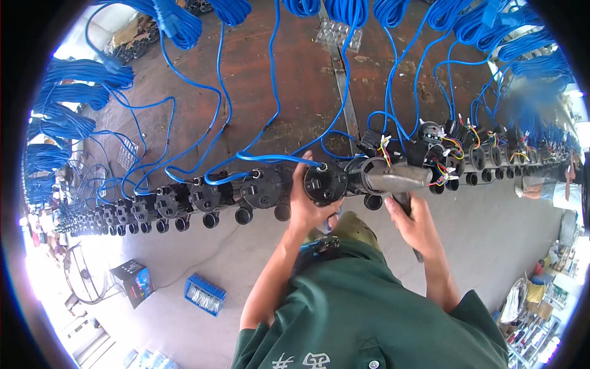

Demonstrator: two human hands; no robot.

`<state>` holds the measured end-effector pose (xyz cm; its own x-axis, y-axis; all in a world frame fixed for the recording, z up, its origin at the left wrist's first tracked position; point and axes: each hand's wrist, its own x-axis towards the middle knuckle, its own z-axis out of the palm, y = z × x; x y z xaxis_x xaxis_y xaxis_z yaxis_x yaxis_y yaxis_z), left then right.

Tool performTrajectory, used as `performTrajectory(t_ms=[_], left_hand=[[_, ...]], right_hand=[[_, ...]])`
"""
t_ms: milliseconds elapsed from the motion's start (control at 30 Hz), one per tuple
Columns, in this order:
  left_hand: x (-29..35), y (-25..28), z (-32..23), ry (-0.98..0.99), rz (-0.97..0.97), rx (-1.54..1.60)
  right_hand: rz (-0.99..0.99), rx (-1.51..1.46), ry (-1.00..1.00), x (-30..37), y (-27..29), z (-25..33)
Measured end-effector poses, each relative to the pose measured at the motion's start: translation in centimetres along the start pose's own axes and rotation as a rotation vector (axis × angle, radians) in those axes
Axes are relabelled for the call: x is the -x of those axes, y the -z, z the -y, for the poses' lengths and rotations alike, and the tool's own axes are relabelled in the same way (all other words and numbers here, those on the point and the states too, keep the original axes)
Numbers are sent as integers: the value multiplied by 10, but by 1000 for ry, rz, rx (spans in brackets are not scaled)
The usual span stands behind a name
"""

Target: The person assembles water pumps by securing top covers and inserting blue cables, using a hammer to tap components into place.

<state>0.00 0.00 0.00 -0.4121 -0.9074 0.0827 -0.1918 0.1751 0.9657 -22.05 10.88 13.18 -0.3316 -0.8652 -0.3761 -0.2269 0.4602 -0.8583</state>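
My left hand [303, 210] is wrapped round the capped end of a black cylindrical unit [327, 186], thumb and fingers on either side of its round end cap. A blue cable enters the top of that cap. In my right hand [419, 226] is a hammer [402, 179], gripped by its dark handle just below the metal head. The hammer head is level with the cap, to its right, in front of an open-ended black cylinder [367, 169]. Whether the head touches that cylinder I cannot tell.
More capped black units [263, 189] line the table edge leftward. Rightward, open ones show coloured wires [441, 176]. Coiled blue cables [350, 11] lie across the brown table [295, 80]. A blue crate [205, 294] and a dark box [132, 281] are on the floor. Another person [558, 192] is far right.
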Motion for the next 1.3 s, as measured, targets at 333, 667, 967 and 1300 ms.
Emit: performTrajectory(t_ms=[333, 667, 967, 1300], left_hand=[[62, -64, 98, 1150, 141, 667], [92, -106, 181, 509, -127, 222], [91, -94, 165, 703, -40, 136], [85, -67, 138, 783, 209, 192]], right_hand=[[57, -201, -347, 30, -3, -52], [56, 211, 59, 27, -27, -105], [51, 465, 428, 9, -51, -92], [144, 346, 209, 44, -26, -111]])
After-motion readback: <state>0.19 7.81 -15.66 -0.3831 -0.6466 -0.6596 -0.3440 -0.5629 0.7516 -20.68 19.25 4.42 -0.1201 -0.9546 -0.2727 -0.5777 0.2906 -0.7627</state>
